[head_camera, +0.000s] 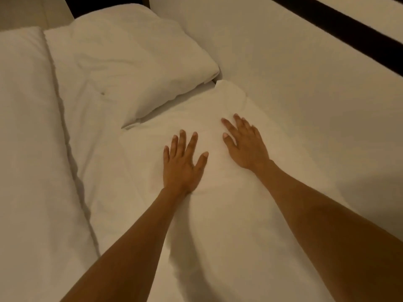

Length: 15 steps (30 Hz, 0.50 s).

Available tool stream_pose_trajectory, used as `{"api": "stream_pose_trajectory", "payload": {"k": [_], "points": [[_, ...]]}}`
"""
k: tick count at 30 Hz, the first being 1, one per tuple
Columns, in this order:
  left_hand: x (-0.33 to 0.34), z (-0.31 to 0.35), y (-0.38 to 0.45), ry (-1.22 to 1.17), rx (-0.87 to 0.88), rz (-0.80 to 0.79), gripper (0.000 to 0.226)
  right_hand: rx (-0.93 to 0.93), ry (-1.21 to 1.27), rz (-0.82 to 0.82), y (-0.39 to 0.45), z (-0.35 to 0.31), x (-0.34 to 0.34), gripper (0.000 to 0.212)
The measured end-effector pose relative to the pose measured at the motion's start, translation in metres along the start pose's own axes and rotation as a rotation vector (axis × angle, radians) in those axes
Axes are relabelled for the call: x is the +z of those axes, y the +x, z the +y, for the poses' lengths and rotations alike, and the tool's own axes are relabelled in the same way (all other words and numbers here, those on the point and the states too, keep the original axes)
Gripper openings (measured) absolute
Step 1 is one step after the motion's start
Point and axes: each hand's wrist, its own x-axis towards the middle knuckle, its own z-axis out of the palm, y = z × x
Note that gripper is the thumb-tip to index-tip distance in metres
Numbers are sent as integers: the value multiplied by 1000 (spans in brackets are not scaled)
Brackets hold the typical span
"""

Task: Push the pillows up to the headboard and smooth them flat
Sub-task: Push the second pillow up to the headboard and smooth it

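Two white pillows lie along the pale headboard [294, 73] at the right. The near pillow [218, 214] is under both my hands. My left hand [182, 164] rests flat on it, palm down, fingers spread. My right hand [245, 144] lies flat beside it, closer to the headboard, fingers apart. Neither hand grips anything. The far pillow [135, 68] sits beyond, rumpled and plump, its right edge against the headboard. The two pillows' corners nearly touch.
A white folded duvet [28, 149] covers the bed at the left, its edge running beside the pillows. A dark band [349, 33] crosses the wall above the headboard. A dark gap [74, 5] shows at the top behind the far pillow.
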Motion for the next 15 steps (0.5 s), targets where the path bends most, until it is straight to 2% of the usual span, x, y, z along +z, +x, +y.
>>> {"api": "stream_pose_trajectory", "payload": {"k": [4,8,11,15], "points": [[-12,-33,-6,-27,-142,21,63,134,-9,-20,7,26,-16,52],[-29,-64,-21,40,-241,-71,64,216,84,-90,-2,40,-40,53],[-49,-49,-18,20,-256,13,64,172,116,55,-6,22,-59,53],[-62,9,-28,-220,-216,210,60,79,198,323,-19,-17,-72,50]]}}
